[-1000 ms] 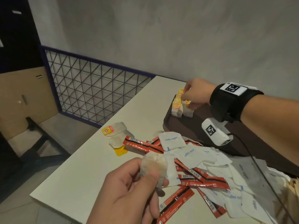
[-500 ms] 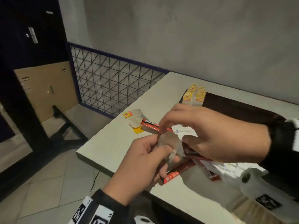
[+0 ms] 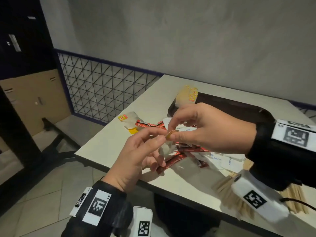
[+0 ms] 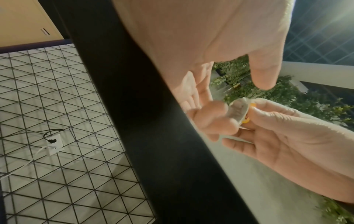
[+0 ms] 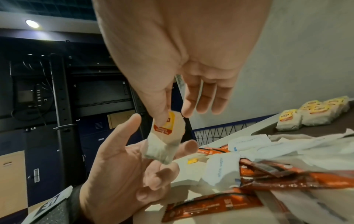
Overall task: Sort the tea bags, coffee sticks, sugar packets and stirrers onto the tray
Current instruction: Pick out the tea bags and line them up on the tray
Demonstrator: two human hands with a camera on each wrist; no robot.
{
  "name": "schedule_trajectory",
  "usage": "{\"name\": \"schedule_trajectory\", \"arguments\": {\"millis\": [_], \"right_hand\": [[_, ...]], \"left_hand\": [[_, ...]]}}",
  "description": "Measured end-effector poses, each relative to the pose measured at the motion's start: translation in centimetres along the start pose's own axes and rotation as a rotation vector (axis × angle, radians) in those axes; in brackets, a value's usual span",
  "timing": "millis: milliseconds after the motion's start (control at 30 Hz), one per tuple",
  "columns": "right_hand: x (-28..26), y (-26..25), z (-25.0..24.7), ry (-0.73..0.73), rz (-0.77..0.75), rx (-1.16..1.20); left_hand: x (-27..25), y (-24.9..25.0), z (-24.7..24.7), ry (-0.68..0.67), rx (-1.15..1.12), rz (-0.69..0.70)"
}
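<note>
A white tea bag [image 3: 166,148] [image 5: 162,145] hangs in the air above the table's near left corner. My right hand [image 3: 171,134] [image 5: 168,119] pinches its yellow-red tag between thumb and forefinger. My left hand [image 3: 160,136] [image 5: 162,136] is just under it: the fingers touch the bag's lower part and the thumb stands apart. The dark brown tray [image 3: 222,106] lies behind, with stacked tea bags [image 3: 189,94] [image 5: 310,115] in its far left corner. Red coffee sticks [image 3: 172,161], white sugar packets [image 3: 227,161] and wooden stirrers [image 3: 227,183] lie mixed on the table.
Two loose tea bags [image 3: 130,118] lie near the table's left edge [image 3: 102,151]. A wire mesh fence [image 3: 102,91] stands beyond that edge, with floor below. A grey wall runs close behind the tray.
My right hand left the tea-bag stack on the tray, came back to my left hand and took the bag's tag. My left thumb has come off the bag.
</note>
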State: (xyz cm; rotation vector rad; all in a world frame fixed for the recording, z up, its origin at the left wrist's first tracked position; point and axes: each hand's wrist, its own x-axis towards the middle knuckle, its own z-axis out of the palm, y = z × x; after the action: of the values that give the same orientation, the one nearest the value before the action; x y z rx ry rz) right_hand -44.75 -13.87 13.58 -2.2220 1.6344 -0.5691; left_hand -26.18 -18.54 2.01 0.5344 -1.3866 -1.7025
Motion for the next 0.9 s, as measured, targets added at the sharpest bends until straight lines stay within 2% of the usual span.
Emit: {"name": "schedule_trajectory", "arguments": {"millis": [167,400,500,600,667,733,833,900], "right_hand": [[1.3,-0.5,-0.6,-0.025,0.097,0.051],[2.3,-0.2,-0.5,-0.021,0.241,0.231],[2.8,0.6,-0.6,-0.095,0.303,0.291],[3.7,1.6,-1.5,-0.176,0.351,0.289],[4.8,2.7,-2.6,-0.153,0.398,0.240],[6.5,4.5,-4.1,-0.096,0.436,0.107],[9.1,8.0,-5.9,-0.014,0.493,-0.171],[10.1,10.6,-6.4,-0.009,0.559,-0.206]], "left_hand": [[-0.2,0.3,0.6,0.071,0.139,-0.006],[-0.3,0.4,0.8,0.064,0.109,-0.066],[-0.2,0.4,0.8,0.078,0.090,-0.042],[-0.1,-0.2,1.3,0.202,0.096,0.031],[-0.1,-1.0,1.8,0.332,0.203,0.112],[-0.2,-2.0,2.1,0.397,0.369,0.207],[-0.5,-2.9,2.7,0.351,0.735,0.335],[-0.3,-2.9,2.9,0.277,1.034,0.388]]}}
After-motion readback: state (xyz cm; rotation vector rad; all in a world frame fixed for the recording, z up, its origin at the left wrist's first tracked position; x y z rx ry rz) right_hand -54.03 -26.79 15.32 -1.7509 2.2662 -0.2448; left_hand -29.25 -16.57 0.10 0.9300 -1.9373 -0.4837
